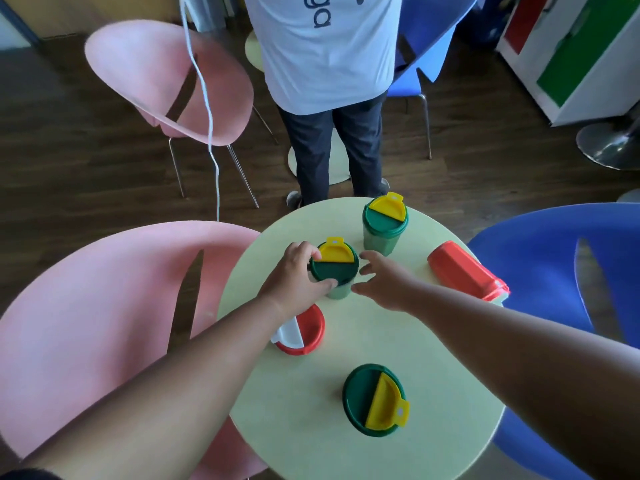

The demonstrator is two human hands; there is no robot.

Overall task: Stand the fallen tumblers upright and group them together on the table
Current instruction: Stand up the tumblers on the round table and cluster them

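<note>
My left hand (pixel 294 277) grips the lid of an upright green tumbler (pixel 334 268) with a yellow flap, near the middle of the round pale-green table (pixel 311 427). My right hand (pixel 384 282) hovers just right of that tumbler, fingers spread, holding nothing. A second green tumbler (pixel 384 225) stands upright at the far edge. A third green tumbler (pixel 375 400) stands near me. A red tumbler (pixel 464 270) lies on its side at the right edge. Another red tumbler with a white flap (pixel 306 332) stands partly under my left wrist.
A person in a white shirt and dark trousers (pixel 329 98) stands just beyond the table. Pink chairs sit at the left (pixel 104 323) and far left (pixel 166 81); a blue chair (pixel 554 265) is at the right. A white cable (pixel 207 109) hangs down.
</note>
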